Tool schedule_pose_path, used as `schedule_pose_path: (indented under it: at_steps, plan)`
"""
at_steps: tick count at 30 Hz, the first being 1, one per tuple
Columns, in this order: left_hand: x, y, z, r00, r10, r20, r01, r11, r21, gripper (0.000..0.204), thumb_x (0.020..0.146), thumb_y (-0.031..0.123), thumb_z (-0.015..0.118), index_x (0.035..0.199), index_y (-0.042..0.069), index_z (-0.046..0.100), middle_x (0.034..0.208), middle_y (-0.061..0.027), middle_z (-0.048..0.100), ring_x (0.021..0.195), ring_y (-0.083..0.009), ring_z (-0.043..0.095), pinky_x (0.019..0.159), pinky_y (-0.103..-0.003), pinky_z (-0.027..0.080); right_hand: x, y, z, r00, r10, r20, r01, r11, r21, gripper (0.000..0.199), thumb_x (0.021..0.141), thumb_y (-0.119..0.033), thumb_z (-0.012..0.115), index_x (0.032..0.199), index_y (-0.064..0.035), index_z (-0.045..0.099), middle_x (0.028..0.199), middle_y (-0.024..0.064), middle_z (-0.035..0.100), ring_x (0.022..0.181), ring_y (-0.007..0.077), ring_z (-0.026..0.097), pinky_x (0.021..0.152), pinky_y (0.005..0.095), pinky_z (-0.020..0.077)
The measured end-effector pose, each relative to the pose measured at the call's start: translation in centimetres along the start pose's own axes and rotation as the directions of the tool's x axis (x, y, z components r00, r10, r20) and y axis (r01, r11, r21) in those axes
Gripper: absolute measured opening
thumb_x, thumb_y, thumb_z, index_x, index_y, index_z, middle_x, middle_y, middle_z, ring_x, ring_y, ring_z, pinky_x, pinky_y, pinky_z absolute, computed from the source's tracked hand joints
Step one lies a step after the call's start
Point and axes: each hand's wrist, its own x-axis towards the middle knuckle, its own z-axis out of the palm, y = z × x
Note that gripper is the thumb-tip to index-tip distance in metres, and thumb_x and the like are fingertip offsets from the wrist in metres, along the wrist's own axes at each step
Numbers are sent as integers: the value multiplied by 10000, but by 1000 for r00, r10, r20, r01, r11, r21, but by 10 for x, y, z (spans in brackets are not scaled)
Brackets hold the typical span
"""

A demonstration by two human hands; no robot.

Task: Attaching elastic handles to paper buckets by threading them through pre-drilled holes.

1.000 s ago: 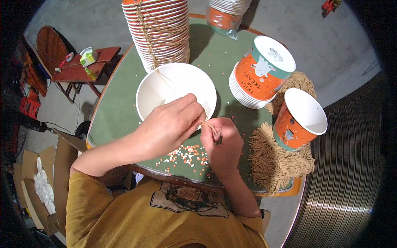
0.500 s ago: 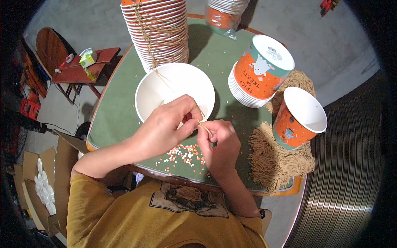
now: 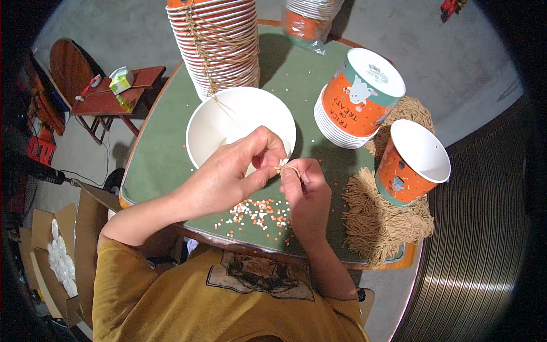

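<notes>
A white-lined paper bucket (image 3: pixel 256 108) lies on its side with its open mouth toward me, and a tan string (image 3: pixel 294 168) comes from it. My left hand (image 3: pixel 231 168) is in front of the mouth, thumb and forefinger pinched on the string. Close against it, my right hand (image 3: pixel 309 196) also pinches the string, which makes a small loop over the thumb. The exact crossing of the string between the fingertips is partly hidden. Behind the bucket, a long nested stack of buckets (image 3: pixel 219 48) has knotted tan strings along its side.
Orange and white paper dots (image 3: pixel 256 216) are scattered on the green tabletop (image 3: pixel 154 159). At the right stand upturned nested buckets (image 3: pixel 359 97), one upright bucket (image 3: pixel 401 174) and bundles of tan string (image 3: pixel 387 222). A plastic-wrapped stack (image 3: pixel 307 25) sits at the far edge.
My right hand has shifted slightly right and up, its thumb now pressed over the string. My left hand has moved a little up and right. The buckets have not moved.
</notes>
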Motion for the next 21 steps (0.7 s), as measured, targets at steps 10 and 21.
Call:
schedule_pose_path:
  at_steps: [10, 21]
  plan:
    - [2, 0, 1, 1000, 31, 4, -31, 999, 29, 192, 871, 57, 619, 1015, 29, 495, 903, -35, 557, 826, -141, 553, 756, -287, 469, 2, 11, 3, 940, -301, -160, 291, 953, -85, 101, 854, -65, 630, 919, -37, 558, 739, 33, 609, 623, 73, 567, 550, 229, 465]
    - [2, 0, 3, 995, 94, -16, -94, 995, 20, 162, 882, 1, 562, 1001, 36, 459, 801, -47, 484, 724, -154, 514, 675, -304, 461, 2, 23, -3, 915, -392, -98, 391, 920, -30, 168, 860, -30, 589, 1006, -50, 509, 895, 102, 624, 655, 117, 601, 587, 272, 504]
